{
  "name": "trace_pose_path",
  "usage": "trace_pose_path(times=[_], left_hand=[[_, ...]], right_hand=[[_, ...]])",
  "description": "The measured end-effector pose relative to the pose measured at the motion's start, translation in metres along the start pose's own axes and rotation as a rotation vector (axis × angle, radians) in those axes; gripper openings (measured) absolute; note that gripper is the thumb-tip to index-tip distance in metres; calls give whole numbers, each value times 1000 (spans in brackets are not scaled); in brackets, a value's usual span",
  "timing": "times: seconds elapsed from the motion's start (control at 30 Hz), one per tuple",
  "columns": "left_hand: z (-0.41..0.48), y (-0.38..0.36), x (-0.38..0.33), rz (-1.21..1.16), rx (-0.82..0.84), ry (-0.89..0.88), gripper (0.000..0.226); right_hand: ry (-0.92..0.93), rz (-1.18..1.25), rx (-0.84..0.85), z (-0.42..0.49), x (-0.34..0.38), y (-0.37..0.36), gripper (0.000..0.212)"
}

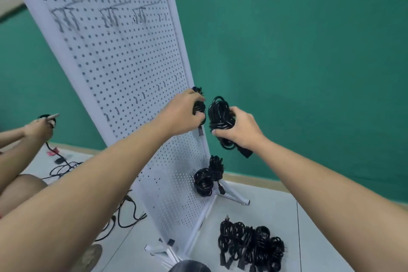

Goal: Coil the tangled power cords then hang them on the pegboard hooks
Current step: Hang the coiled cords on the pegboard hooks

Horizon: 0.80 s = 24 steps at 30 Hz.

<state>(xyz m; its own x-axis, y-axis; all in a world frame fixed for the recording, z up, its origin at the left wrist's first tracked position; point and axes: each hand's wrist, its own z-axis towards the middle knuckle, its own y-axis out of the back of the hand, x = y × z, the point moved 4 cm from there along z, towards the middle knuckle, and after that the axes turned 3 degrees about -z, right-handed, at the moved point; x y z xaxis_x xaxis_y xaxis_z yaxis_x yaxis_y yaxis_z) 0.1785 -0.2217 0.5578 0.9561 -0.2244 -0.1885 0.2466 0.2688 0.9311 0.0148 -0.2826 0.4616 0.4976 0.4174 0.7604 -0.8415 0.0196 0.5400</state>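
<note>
Where both bare forearms reach up from the lower corners of the frame, they meet near the middle, hands level and just apart. The left hand shows its back, wrist straight, fingers curled tight round a small black coil. That coil shows only past the fingertips, pressed to the right edge of the pegboard, with a plug dangling under the hand. Whether it sits on a hook I cannot tell.

The right hand comes in from the right with knuckles up, fingers wrapped round the back of a bigger coil and the thumb clamped across its lower front. Its loops stick up above the fist, and a plug end juts out below the palm, lower right. The two coils hang just beside each other, not touching.

At lower centre, a pile of wound cords lies on the pale floor, right of the board's foot. Loose cords sprawl on the floor at lower left, partly behind the left forearm.

Further up, two hung coils sit at the board's lower right edge, touching one another. At the left edge of the frame a second person's hand pinches a dark cord that trails to the floor. Bare wire hooks, blurred, line the top of the board at upper left. A green wall stands behind it all.
</note>
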Motion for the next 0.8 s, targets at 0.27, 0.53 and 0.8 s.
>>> trace_pose_path(times=[0.27,0.53,0.8], left_hand=[[26,8,69,-23,151,333,65],[38,-9,91,-41,242,384,66],[40,-9,100,-82,197,377,62]], right_hand=[[130,58,76,47,39,-38,61],[159,110,55,74,35,-59,55],[188,128,15,81,29,-64,63]])
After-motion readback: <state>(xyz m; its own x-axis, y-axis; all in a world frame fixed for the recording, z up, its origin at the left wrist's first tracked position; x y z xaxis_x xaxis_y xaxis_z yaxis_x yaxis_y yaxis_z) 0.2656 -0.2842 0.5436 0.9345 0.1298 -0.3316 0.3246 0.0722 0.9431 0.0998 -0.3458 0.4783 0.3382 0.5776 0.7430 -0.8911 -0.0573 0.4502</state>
